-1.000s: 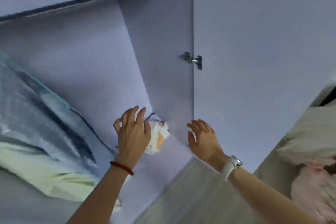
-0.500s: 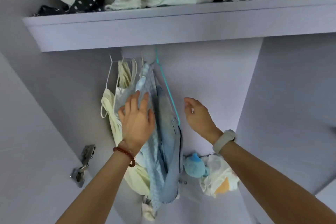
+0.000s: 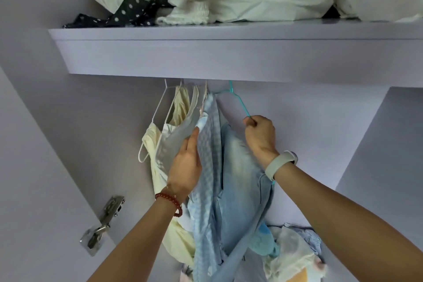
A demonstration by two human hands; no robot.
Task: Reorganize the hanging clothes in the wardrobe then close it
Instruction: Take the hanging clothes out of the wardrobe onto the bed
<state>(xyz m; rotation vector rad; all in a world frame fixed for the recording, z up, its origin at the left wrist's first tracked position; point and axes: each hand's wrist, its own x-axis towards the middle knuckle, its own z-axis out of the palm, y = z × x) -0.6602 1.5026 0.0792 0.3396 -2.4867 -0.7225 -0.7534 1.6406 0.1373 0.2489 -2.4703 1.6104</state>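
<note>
Pale-blue checked garment [image 3: 209, 167] hanging crumpled, gripped by left hand [image 3: 185, 167]; right hand [image 3: 261, 136] at 3 o'clock pinching teal hanger [image 3: 240, 103] carrying faded denim [image 3: 240, 178].

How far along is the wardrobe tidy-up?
Early on. Nothing looks finished: the clothes bunch together under the shelf. In hand: the right hand pinches the teal hanger, while the left hand parts the checked blue garment. Left: spacing them and closing the wardrobe.
</note>
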